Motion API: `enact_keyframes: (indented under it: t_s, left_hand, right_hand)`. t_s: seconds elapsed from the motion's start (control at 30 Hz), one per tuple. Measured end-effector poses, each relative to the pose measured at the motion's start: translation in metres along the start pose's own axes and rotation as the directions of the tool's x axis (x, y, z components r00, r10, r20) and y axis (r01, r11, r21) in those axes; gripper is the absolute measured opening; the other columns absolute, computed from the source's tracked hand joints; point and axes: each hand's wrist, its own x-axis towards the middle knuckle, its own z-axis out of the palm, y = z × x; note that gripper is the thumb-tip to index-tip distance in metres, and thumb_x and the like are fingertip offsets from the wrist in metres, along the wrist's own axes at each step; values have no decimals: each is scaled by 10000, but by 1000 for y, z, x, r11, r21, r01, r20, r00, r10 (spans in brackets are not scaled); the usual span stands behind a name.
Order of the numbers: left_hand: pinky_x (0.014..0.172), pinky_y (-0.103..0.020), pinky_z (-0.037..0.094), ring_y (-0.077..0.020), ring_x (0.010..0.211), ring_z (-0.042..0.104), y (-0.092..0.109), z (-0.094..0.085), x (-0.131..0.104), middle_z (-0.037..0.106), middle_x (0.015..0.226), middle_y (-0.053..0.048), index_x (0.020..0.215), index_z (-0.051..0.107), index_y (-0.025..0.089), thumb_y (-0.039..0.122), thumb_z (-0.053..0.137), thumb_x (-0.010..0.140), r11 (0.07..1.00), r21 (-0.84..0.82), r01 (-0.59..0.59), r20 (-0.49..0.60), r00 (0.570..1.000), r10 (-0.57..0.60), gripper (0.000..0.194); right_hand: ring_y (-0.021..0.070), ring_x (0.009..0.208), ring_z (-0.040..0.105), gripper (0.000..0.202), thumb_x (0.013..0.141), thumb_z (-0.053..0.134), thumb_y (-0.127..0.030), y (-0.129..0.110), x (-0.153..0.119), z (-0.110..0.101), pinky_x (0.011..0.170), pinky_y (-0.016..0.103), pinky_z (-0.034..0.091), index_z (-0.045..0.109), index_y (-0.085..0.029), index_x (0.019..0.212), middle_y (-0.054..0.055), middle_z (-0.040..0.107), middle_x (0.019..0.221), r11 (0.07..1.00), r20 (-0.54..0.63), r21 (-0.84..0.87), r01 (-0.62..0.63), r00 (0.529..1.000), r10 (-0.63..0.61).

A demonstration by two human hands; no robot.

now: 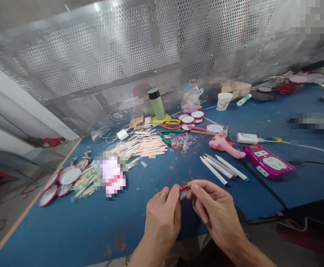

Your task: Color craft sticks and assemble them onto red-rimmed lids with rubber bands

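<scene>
Near the front edge of the blue table, my left hand [163, 209] and my right hand [216, 207] meet at a small red-rimmed piece [183, 187]. Its rim shows white marks, and a greyish part hangs below it. Fingers of both hands are pinched on it, and they cover most of it. A ring is on a finger of my left hand. Beyond my right hand lie several white markers [223, 168]. Farther back are a pink glue gun [225, 144] and a pile of small coloured bands [183, 142].
Wooden sticks [151, 144] and a blurred-out device [112, 176] lie left of centre, with red-rimmed discs [70, 175] farther left. A green bottle [156, 105], scissors [171, 124], a paper cup [223, 101] and a purple power strip [269, 162] stand or lie beyond.
</scene>
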Motion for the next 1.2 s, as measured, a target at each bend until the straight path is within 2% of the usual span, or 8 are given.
enact_keyframes:
  t_s: [0.3, 0.5, 0.7, 0.87, 1.03, 1.2]
  left_hand:
    - [550, -242, 486, -150, 594, 624, -1, -2, 0, 663, 728, -50, 1071, 582, 143, 125, 422, 933, 992, -113, 49, 35, 998, -45, 212]
    - [570, -234, 496, -144, 614, 647, 0, -3, 1, 695, 758, -53, 1050, 583, 161, 133, 431, 933, 980, -182, 76, 5, 997, -76, 194]
    - [550, -204, 477, -125, 594, 637, 1, -5, 1, 683, 728, -29, 989, 587, 169, 139, 456, 921, 955, -264, 132, 0, 991, -137, 151]
    - [520, -185, 433, -101, 553, 589, 2, -8, 4, 635, 678, 2, 924, 584, 174, 146, 451, 912, 934, -290, 207, 54, 978, -200, 137]
    - [502, -189, 390, -90, 500, 521, 1, -11, 7, 579, 608, 34, 846, 587, 182, 190, 446, 908, 892, -278, 357, 93, 934, -345, 154]
    - [461, -188, 362, -91, 465, 479, 2, -14, 10, 530, 549, 50, 803, 591, 177, 264, 473, 883, 750, -376, 544, 203, 838, -507, 167]
  right_hand:
    - [23, 316, 365, 309, 734, 749, -454, 4, -1, 0, 293, 164, 243, 724, -146, 764, 31, 655, 619, 996, 0, -82, 26, 1000, -26]
    - [38, 290, 376, 293, 728, 742, -456, 5, -3, 2, 270, 174, 276, 731, -164, 743, 19, 653, 582, 986, -6, -151, 70, 997, -72]
    - [50, 278, 399, 320, 739, 713, -479, 2, -4, 5, 273, 176, 318, 700, -172, 648, 10, 644, 529, 959, 45, -267, 93, 995, -84]
    - [53, 279, 452, 310, 757, 698, -479, 1, -4, 4, 298, 172, 358, 708, -173, 703, 18, 677, 593, 953, 93, -289, 90, 993, -66]
    - [77, 332, 532, 312, 820, 644, -473, 5, -15, -3, 348, 185, 427, 722, -180, 895, 40, 706, 703, 935, 188, -338, 106, 981, -43]
    - [62, 335, 535, 327, 826, 642, -486, 5, -19, -10, 335, 177, 421, 670, -176, 930, 83, 728, 872, 948, 184, -315, 50, 983, 9]
